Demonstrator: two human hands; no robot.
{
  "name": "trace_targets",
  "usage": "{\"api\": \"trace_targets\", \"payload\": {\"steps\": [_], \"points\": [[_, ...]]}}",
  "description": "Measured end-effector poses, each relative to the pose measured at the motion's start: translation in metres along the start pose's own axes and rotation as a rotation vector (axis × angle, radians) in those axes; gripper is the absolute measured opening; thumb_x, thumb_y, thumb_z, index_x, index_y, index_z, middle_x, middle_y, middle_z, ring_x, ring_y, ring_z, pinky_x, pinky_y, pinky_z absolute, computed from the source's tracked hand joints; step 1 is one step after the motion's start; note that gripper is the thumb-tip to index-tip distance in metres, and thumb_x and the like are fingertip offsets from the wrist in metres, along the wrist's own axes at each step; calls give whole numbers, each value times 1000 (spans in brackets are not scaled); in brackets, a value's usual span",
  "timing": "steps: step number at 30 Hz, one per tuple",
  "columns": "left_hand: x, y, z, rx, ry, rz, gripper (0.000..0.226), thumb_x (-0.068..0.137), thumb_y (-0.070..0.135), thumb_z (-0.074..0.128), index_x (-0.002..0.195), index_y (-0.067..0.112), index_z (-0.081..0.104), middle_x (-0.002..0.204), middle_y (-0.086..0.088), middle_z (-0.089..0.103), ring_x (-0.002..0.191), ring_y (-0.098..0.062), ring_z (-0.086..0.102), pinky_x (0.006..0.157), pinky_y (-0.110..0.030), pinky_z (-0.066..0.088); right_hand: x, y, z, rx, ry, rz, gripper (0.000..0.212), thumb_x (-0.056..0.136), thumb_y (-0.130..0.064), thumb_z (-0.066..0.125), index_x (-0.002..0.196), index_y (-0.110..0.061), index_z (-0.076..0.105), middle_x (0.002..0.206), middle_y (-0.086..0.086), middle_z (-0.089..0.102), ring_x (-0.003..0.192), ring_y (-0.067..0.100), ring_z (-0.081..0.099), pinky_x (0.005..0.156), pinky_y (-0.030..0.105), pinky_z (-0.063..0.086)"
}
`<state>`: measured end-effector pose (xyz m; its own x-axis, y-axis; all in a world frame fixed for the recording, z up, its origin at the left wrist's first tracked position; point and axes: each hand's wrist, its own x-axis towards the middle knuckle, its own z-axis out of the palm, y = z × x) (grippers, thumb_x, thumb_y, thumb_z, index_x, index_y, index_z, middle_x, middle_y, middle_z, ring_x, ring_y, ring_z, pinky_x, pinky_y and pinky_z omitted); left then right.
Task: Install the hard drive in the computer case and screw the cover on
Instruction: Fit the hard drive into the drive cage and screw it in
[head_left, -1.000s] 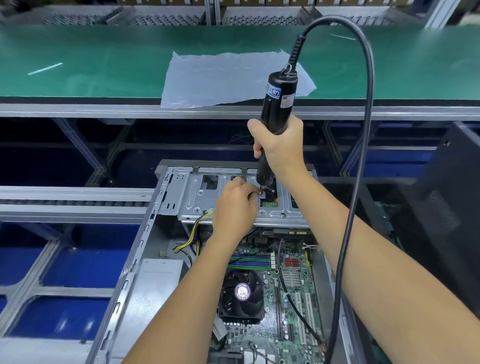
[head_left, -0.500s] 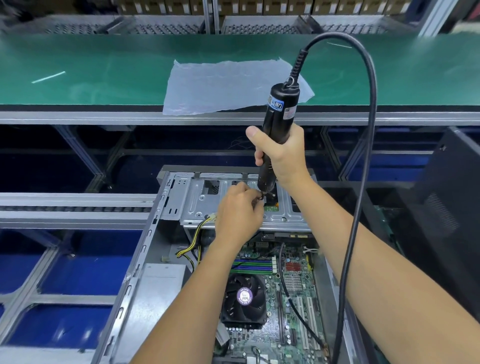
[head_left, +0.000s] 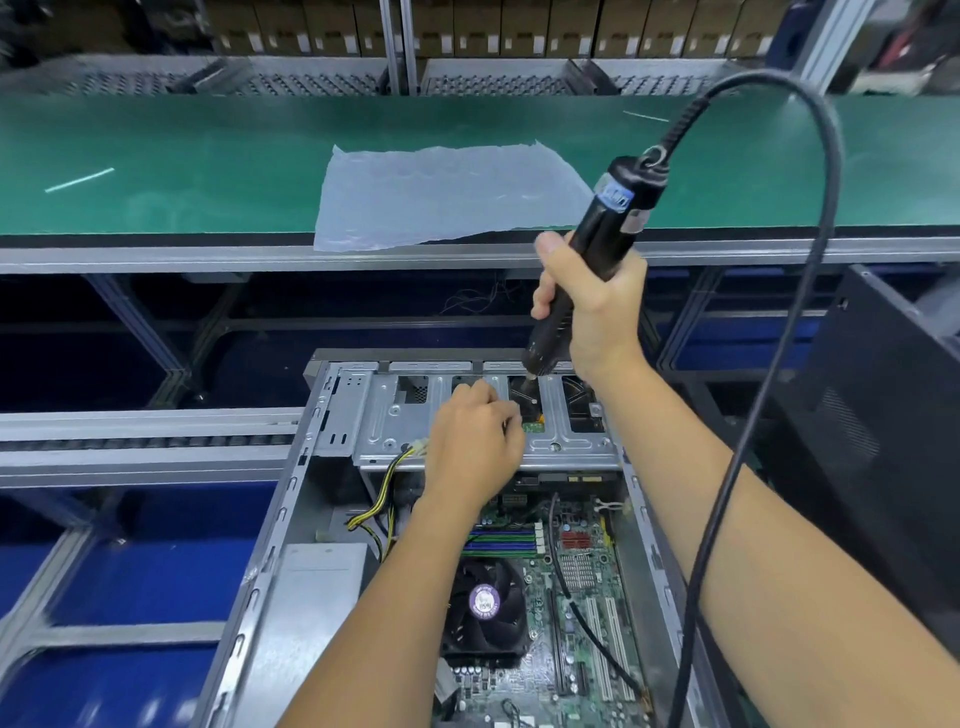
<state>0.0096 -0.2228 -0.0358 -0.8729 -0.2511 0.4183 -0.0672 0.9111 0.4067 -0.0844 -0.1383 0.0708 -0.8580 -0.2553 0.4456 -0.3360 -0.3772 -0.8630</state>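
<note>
Green worktop (head_left: 156, 156) spans upper frame, carrying plastic sheet (head_left: 447, 195). Right hand (head_left: 597, 306) grip closed on electric screwdriver (head_left: 597, 244); left hand (head_left: 475, 441) grip pinched, contents indiscernible, over computer case (head_left: 291, 519).

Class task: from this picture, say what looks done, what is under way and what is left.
Done: the drive bracket sits in the open computer case. In hand: the right hand aims the electric screwdriver into it; the left hand steadies nearby. Left: the side cover, off at right.

Cable (head_left: 748, 467) across case's (head_left: 291, 499) right side
</note>
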Motion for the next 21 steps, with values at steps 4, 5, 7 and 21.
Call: {"api": "trace_targets", "payload": {"steps": [4, 5, 7, 21], "points": [[0, 6, 0, 64, -39, -1, 22, 90, 18, 53, 81, 10, 71, 75, 1, 48, 75, -20, 45, 60, -33, 40, 2, -24, -30, 36, 89, -30, 24, 77, -26, 75, 59, -25, 60, 48, 3, 52, 38, 23, 47, 49, 29, 42], [0, 13, 0, 38, -42, -6, 22, 90, 17, 52, 83, 8, 71, 76, 0, 51, 77, -21, 46, 62, -33, 41, 0, -31, -41, 37, 105, -35, 23, 78, -26, 75, 61, -26, 59, 49, 3, 52, 39, 24, 47, 49, 29, 43], [2, 42, 2, -61, -55, 11, 21, 92, 15, 51, 85, 6, 69, 78, -2, 53, 81, -21, 48, 64, -34, 43, -6, -45, -67, 30, 148, -41, 24, 78, -25, 75, 65, -19, 56, 49, 3, 52, 39, 24, 47, 49, 29, 43], [-16, 249, 90, 36, -736, 107, 18, 80, 9, 52, 62, 11, 49, 72, -8, 55, 73, -34, 60, 60, -32, 46, -116, -71, -271, -14, 355, 90, 34, 79, -31, 77, 57, -24, 52, 46, 6, 51, 40, 26, 44, 60, 31, 44]]}}
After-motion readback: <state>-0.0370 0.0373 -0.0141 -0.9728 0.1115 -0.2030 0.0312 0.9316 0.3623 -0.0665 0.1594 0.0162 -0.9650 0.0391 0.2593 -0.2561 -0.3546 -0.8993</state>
